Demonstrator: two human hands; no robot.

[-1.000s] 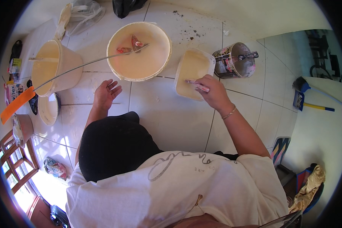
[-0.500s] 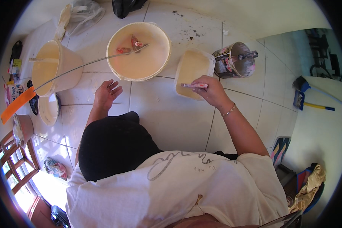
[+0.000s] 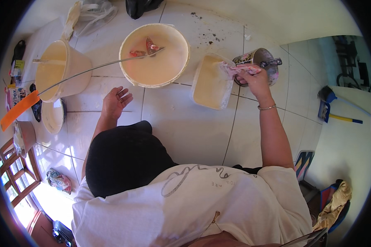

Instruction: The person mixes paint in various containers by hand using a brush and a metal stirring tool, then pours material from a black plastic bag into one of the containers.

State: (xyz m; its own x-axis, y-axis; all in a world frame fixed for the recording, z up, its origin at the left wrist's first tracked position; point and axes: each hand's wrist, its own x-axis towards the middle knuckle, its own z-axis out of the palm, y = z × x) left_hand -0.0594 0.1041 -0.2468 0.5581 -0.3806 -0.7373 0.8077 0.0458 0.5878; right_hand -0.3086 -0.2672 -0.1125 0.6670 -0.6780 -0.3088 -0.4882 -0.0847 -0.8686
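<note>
a flat, paint-smeared tool (image 3: 241, 69) is held in the right hand (image 3: 254, 80), the fingers being closed around its pink-streaked handle; whether it is a brush or a scraper cannot be told. the tool's pale, wider end is pointed left out of the grip, over the right rim of a rectangular tub (image 3: 226, 97) of cream-coloured paint; whether the rim is touched cannot be told. since the earlier frames the grip has been carried rightward and a little farther from the body, off the tub's middle and up to the paint-stained can (image 3: 248, 59). the tool, seen before as a narrow strip, is now shown broader, and the can's front is now partly covered by the hand. a dark handle (image 3: 272, 62) is seen at the can's mouth, just right of the grip. a bracelet (image 3: 267, 107) is worn on the wrist below the grip.

the left hand (image 3: 116, 103), well apart to the left of the grip, is held open and empty, palm turned up and fingers loosely bent, as before. between the two hands and farther out, a round bucket (image 3: 152, 85) of pale paint is seen, with red pieces (image 3: 151, 45) inside. a long thin rod (image 3: 82, 74) with an orange handle (image 3: 19, 110) is stretched into it from the far left.
</note>
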